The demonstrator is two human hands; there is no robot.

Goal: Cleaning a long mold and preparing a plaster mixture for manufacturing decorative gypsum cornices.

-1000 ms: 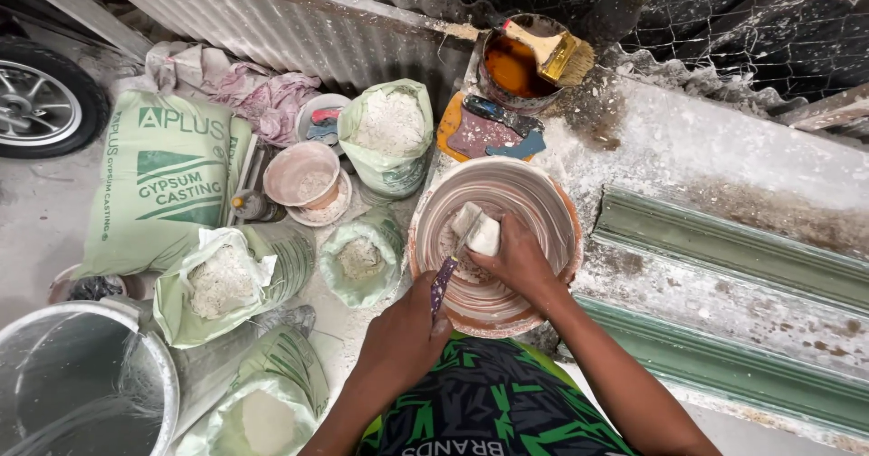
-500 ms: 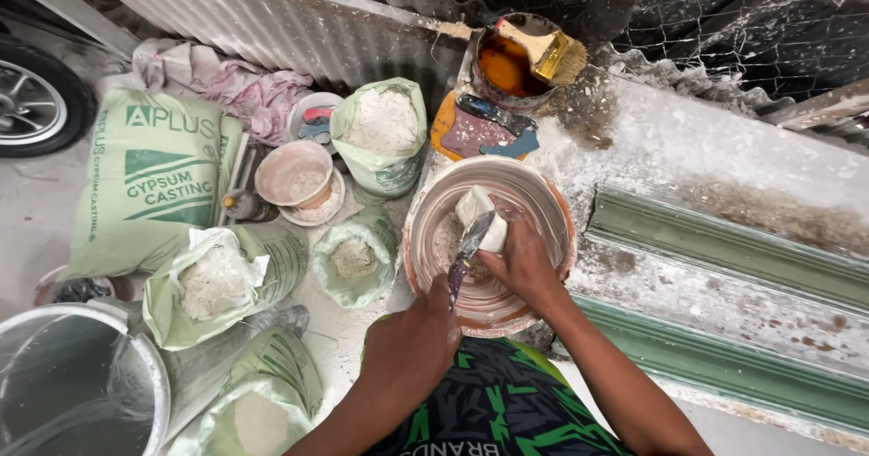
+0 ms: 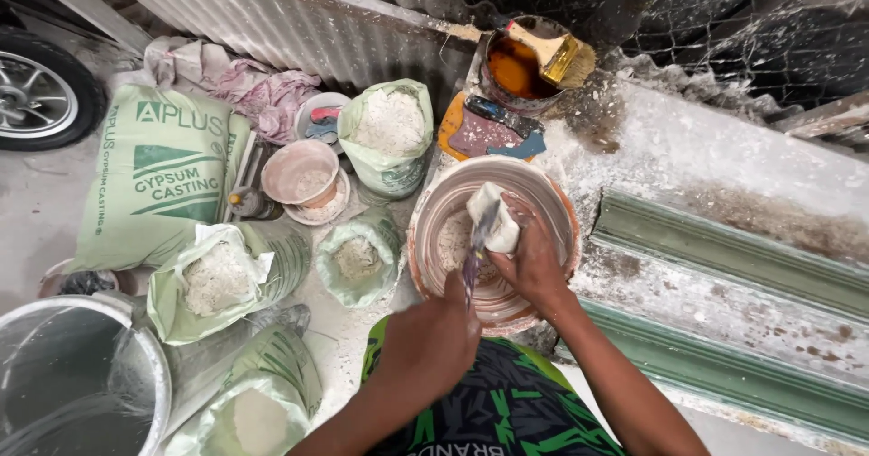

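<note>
A white lump of plaster (image 3: 493, 216) sat inside the ribbed, plaster-caked mixing bowl (image 3: 434, 216), toward its far side, with the right hand (image 3: 534, 257) cupped around it, fingers (image 3: 520, 210) curled over the lump and grasping it. A thin blade-like scraper (image 3: 475, 259) ran from the lump back toward the near rim of the bowl; the left hand (image 3: 430, 343) was clenched around its handle end, knuckles up, just at that rim. The bowl rested on a plaster-spattered floor.

Just left of the bowl stood a small open green bag of grey-white powder (image 3: 355, 261), and beyond it a taller green bag heaped with white powder (image 3: 389, 130). A pinkish plastic cup on a saucer (image 3: 303, 177) sat beside that. Farther left lay a large green printed sack (image 3: 154, 180), with another open bag of powder (image 3: 217, 279) in front of it and a clear-lined bucket (image 3: 81, 379) at the lower left corner. Behind the bowl, a tin of brown liquid (image 3: 516, 67) carried a wide paintbrush (image 3: 557, 53) across its rim. To the right lay long green moulded lengths (image 3: 724, 257), well apart from the hands. A car wheel (image 3: 41, 98) showed at the far left.
</note>
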